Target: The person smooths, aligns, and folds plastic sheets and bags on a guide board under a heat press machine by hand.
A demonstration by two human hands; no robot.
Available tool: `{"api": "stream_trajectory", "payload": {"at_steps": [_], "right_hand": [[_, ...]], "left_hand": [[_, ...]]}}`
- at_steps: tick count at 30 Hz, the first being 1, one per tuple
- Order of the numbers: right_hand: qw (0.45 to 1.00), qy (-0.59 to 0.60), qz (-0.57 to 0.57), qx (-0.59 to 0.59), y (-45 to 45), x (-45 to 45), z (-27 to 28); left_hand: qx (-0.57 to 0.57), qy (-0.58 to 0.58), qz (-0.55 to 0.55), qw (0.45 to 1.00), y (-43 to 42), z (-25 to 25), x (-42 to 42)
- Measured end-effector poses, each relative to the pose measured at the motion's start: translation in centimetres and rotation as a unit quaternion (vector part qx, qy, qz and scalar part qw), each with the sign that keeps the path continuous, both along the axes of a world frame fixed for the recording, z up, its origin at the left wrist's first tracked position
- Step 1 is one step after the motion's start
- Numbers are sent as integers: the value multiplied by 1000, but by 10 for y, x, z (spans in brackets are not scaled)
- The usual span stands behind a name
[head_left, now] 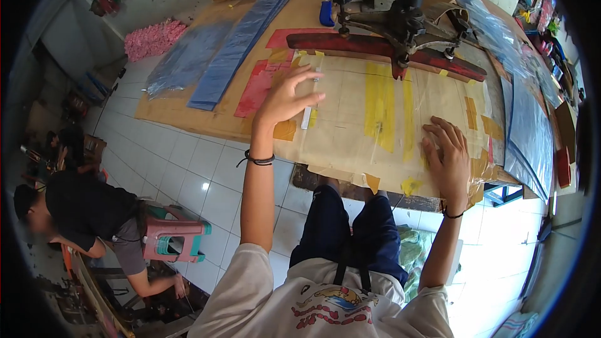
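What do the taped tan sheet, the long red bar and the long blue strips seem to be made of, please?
Tan sheet: perhaps paper or plastic, smooth and rather dull; it lies flat, which leaves both open. Red bar: probably painted metal or wood, its red coat worn to dark patches. Blue strips: likely plastic film, somewhat glossy, judging by pale reflections.

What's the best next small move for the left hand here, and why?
I'd probably lower the left hand onto the taped sheet beside the white strip, short of the red bar. The right hand appears to rest on the sheet's right side, while the left seems raised, fingers apart, so pressing there might steady that side.
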State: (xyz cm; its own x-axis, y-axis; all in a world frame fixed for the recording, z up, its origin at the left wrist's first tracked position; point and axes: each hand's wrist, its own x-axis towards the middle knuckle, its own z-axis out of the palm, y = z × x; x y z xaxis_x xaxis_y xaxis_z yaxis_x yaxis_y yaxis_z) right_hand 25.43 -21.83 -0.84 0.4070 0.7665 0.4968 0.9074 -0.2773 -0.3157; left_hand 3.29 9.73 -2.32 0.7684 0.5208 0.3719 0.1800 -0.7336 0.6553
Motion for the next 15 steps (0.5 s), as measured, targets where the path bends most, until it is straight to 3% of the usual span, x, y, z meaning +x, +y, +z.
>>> {"api": "stream_trajectory", "payload": {"at_steps": [4,13,15], "right_hand": [[1000,3,-4,11,2,0,-1],[999,9,-11,49,1,-2,-2],[998,13,-12,52,1,-1,-2]], "left_hand": [[-24,35,-19,999,-1,5,-2],[-89,-2,-42,995,-1,6,-9],[-35,39,-55,997,-11,8,-19]]}}
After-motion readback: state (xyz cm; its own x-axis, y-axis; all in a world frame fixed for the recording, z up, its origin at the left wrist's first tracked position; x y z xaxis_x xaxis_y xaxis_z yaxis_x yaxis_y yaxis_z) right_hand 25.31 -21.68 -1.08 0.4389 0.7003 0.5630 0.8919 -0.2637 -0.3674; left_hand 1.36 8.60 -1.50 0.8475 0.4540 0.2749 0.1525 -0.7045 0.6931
